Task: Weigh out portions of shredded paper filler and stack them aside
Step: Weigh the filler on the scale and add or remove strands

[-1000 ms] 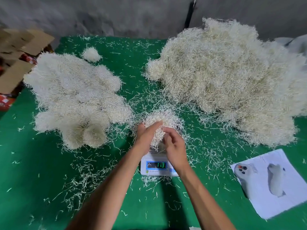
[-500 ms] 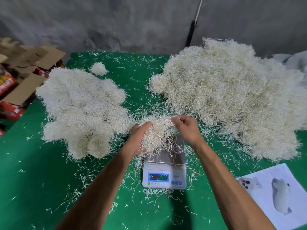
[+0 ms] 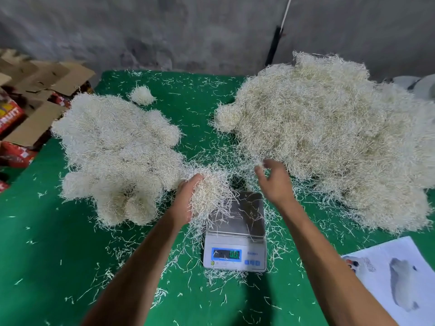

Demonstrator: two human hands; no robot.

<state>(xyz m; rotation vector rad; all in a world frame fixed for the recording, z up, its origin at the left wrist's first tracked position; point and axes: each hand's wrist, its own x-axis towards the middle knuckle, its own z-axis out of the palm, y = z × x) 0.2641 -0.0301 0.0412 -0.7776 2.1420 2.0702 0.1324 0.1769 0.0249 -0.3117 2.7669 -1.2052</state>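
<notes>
Beside scale [image 3: 235, 231], left hand [image 3: 186, 198] gripping paper portion [image 3: 209, 191], right hand [image 3: 274, 182] loosely curled, empty

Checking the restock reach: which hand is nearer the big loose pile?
Right. The right hand reaches to the big loose pile at its near edge; the left hand grips a weighed portion left of the scale.

The scale [image 3: 234, 251] shows green digits on its blue-framed display, too blurred to read; a small blue word beside it is illegible. A red carton [image 3: 9, 115] at left carries white letters ending in "ALITY". The printed sheet [image 3: 397, 276] bears tiny unreadable text.
</notes>
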